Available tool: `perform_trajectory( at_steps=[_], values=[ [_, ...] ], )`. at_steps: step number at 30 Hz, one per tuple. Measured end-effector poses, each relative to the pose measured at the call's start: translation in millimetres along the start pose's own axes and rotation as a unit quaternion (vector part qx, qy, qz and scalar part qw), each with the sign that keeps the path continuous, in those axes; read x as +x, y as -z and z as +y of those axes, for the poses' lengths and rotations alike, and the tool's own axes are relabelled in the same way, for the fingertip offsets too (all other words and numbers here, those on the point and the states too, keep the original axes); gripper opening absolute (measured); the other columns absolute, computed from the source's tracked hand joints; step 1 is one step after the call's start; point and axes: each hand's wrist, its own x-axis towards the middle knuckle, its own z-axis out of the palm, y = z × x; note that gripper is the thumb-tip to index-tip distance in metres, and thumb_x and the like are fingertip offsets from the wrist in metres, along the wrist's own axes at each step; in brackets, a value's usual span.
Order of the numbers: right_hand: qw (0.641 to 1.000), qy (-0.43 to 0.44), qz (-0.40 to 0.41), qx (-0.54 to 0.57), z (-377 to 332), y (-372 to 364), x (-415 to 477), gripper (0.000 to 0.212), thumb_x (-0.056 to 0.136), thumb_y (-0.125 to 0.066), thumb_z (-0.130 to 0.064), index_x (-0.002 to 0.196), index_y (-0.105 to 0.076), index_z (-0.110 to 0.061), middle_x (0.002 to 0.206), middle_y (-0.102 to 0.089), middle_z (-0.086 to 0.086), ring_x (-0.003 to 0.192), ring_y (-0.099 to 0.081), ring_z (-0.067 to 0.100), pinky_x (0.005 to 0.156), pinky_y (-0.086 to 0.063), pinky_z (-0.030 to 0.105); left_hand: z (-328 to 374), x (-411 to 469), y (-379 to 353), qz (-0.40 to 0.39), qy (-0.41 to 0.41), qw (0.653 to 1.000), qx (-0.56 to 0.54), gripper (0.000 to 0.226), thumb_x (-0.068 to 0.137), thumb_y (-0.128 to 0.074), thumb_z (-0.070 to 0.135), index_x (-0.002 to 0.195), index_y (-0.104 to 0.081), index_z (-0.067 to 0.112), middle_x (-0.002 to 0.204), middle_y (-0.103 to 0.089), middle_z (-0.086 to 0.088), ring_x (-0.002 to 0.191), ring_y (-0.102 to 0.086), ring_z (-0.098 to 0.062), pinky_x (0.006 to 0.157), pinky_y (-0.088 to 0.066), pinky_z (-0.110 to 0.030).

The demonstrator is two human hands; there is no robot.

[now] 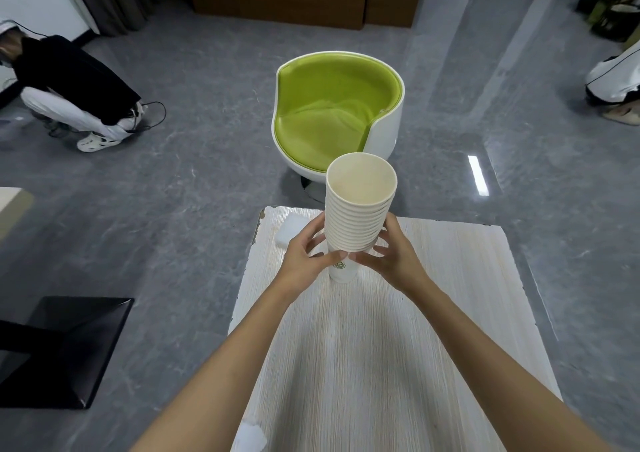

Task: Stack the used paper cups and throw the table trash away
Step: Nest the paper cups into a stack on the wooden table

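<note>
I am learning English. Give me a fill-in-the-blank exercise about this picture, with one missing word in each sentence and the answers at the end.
1. A stack of paper ____ stands on the table.
2. The left hand and the right hand hold it, so ____ hands are on it.
3. Beyond the table is a chair with a ____ seat.
4. The top cup has nothing inside: it is ____.

Missing words: cups, two, green, empty.

green chair [332, 112] on grey floor [194, 188]

Bright w/ floor [478, 175] glare, fisheye edges.
</note>
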Motion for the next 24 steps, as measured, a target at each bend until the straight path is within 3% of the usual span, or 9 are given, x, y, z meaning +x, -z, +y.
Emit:
perform_trajectory(
  at_steps=[8, 17, 24],
  values=[
    [1.000, -0.004, 0.001, -0.005, -1, -1, -2, 0.082, 0.072, -0.079, -0.019, 0.136, -0.030, -0.031, 0.145, -0.041, -0.005, 0.132, -0.041, 0.019, 0.105, -0.040, 0.042, 2, -4, -1, 0.006, 0.002, 1.000, 0.015, 0.072, 0.083, -0.076, 0.014, 0.145, -0.043, 0.027, 0.148, -0.047, 0.008, 0.137, -0.043, -0.017, 0.110, -0.041, -0.042],
    [1.000, -0.018, 0.017, -0.015, -2, 2, -8, 0.080, 0.074, -0.079, -0.018, 0.138, -0.032, -0.026, 0.142, -0.041, -0.008, 0.118, -0.042, 0.005, 0.096, -0.039, 0.030, 1, -8, 0, 0.026, 0.003, 1.000, 0.015, 0.067, 0.085, -0.074, 0.014, 0.144, -0.045, 0.028, 0.148, -0.047, 0.009, 0.136, -0.045, -0.015, 0.108, -0.040, -0.038],
    [0.998, -0.039, 0.047, -0.025, 2, 2, -21, 0.070, 0.077, -0.076, -0.024, 0.135, -0.037, -0.024, 0.139, -0.046, -0.004, 0.118, -0.049, 0.011, 0.099, -0.047, 0.041, -5, -14, 6, 0.032, 0.003, 0.999, 0.005, 0.049, 0.090, -0.069, 0.016, 0.135, -0.054, 0.028, 0.141, -0.054, 0.012, 0.133, -0.048, -0.015, 0.110, -0.042, -0.037]
  ],
)
